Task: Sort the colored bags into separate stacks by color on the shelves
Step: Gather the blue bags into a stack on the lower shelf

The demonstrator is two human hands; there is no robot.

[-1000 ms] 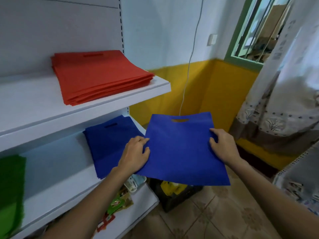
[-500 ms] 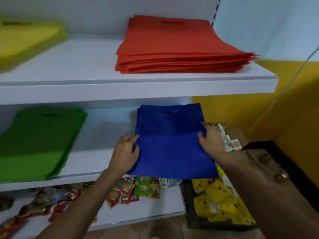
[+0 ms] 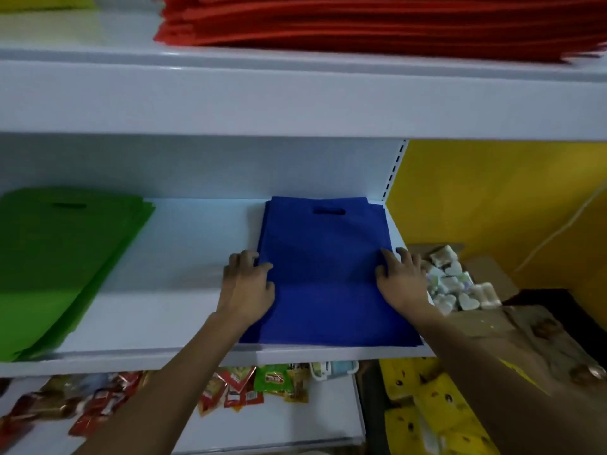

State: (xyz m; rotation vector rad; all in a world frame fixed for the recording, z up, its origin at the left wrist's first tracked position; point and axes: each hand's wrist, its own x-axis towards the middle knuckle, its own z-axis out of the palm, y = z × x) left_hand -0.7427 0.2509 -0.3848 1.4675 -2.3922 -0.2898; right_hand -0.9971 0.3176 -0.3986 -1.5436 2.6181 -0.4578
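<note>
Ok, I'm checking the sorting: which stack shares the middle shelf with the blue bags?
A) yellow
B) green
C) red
B: the green stack lies left of the blue bags on the same shelf; the red stack sits one level up.

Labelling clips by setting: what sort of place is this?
Probably a small shop: white shelving holds stacked blue bags, with snack packets below and a box of wrapped goods beside it.
</note>
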